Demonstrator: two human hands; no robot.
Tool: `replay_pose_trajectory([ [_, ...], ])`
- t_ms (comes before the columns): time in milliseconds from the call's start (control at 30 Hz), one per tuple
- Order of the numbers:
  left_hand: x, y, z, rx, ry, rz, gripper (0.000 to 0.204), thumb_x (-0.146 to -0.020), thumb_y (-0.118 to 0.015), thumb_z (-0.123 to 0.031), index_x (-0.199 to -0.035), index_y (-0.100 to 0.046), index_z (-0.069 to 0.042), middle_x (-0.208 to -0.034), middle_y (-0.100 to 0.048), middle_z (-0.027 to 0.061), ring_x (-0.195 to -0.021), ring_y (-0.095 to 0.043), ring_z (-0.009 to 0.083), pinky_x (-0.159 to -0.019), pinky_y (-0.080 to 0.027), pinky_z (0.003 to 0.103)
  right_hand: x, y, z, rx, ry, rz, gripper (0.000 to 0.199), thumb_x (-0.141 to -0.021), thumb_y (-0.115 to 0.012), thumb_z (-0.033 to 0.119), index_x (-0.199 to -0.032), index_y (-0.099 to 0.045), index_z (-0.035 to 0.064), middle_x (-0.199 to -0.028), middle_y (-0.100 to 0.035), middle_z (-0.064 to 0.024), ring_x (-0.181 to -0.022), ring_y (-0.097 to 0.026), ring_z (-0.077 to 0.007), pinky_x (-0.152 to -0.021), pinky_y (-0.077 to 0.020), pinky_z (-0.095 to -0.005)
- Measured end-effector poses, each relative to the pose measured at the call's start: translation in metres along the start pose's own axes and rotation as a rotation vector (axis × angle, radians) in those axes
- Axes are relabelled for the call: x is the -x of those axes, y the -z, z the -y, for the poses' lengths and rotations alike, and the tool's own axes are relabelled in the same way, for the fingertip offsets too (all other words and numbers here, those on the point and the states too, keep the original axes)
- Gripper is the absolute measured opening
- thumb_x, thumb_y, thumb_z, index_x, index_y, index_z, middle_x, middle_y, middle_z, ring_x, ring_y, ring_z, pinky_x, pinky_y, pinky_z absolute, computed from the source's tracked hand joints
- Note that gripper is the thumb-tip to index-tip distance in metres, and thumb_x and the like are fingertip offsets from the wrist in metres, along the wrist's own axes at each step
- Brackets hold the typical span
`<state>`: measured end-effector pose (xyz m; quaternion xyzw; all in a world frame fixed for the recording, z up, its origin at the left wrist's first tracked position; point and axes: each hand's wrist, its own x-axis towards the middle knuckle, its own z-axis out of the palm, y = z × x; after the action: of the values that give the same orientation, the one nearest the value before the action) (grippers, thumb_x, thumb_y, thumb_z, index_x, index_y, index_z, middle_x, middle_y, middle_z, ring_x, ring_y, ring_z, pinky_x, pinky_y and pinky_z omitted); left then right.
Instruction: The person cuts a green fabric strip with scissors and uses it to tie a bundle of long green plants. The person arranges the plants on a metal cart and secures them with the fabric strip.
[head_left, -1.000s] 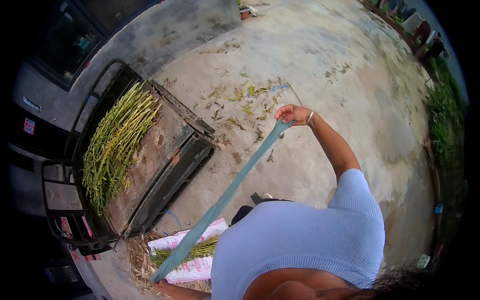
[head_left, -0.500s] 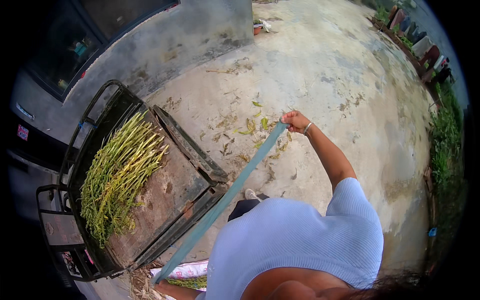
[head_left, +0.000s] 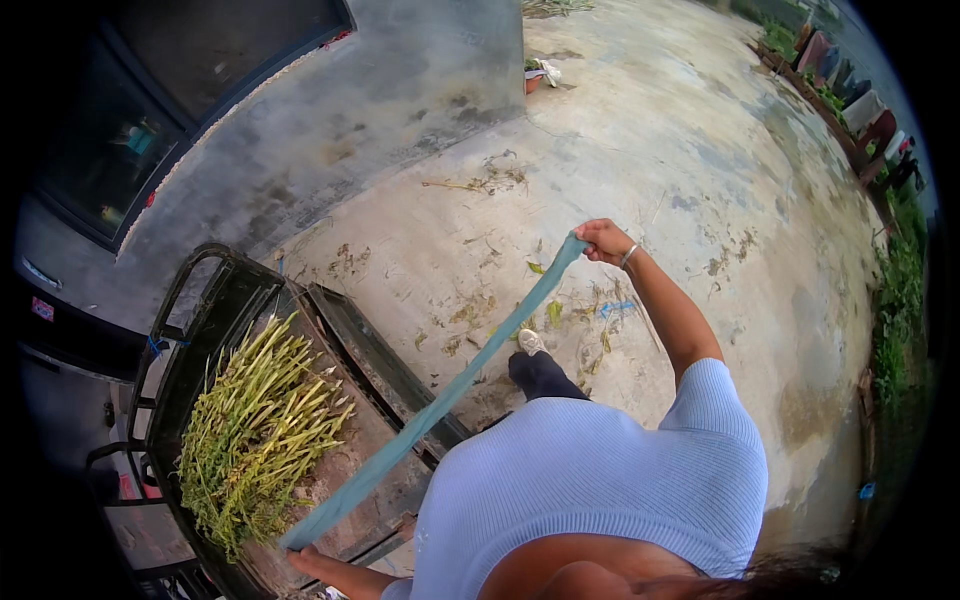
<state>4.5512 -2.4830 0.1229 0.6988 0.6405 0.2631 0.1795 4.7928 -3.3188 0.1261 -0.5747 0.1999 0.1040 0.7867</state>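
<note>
A long teal cloth strip (head_left: 440,405) is stretched slantwise across the front of my body. Its upper right end is pinched in my right hand (head_left: 604,241), arm held out and a bracelet at the wrist. At the lower left, my left hand (head_left: 305,559) grips the other end, though its fingers are partly hidden. That hand hangs over the bed of a cart (head_left: 385,505), close to a heap of cut green-yellow stalks (head_left: 265,430) lying there. The strip passes above the cart's side panel (head_left: 375,355).
Black metal railings (head_left: 190,290) edge the cart, which stands near a grey wall (head_left: 400,90) with a dark window (head_left: 110,150). Fallen leaves (head_left: 553,313) litter the concrete around my shoe (head_left: 531,342). A potted plant (head_left: 533,80) sits at the wall's corner; green plants (head_left: 890,330) line the right edge.
My body has stepped forward, one foot now further ahead. My left hand, with its strip end, has come from beside the cart to over its bed. Both hands keep hold.
</note>
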Motion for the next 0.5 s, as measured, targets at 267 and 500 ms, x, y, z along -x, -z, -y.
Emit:
replay_pose_trajectory([
  [267, 0.017, -0.065, -0.128, 1.177, 0.770, -0.152, 0.037, -0.089, -0.050, -0.025, -0.114, -0.051, 0.003, -0.115, -0.053, 0.0166, -0.101, -0.052, 0.0299, -0.084, -0.046, 0.042, -0.227, -0.022, 0.139, 0.147, -0.006, 0.161, 0.008, -0.082, -0.055, 0.001, -0.085, -0.062, 0.0015, -0.067, -0.059, -0.0014, -0.050, -0.051, -0.0076, -0.043, -0.0434, -0.0209],
  [500, 0.008, -0.048, -0.195, 1.351, 0.395, 0.314, 0.030, -0.089, -0.051, -0.025, -0.107, -0.056, -0.002, -0.108, -0.059, 0.0096, -0.096, -0.056, 0.0243, -0.086, -0.045, 0.040, -0.402, -0.150, 0.200, 0.328, 0.135, 0.238, 0.004, -0.081, -0.058, 0.007, -0.081, -0.062, 0.0060, -0.064, -0.056, 0.0030, -0.049, -0.046, -0.0037, -0.041, -0.0366, -0.0177],
])
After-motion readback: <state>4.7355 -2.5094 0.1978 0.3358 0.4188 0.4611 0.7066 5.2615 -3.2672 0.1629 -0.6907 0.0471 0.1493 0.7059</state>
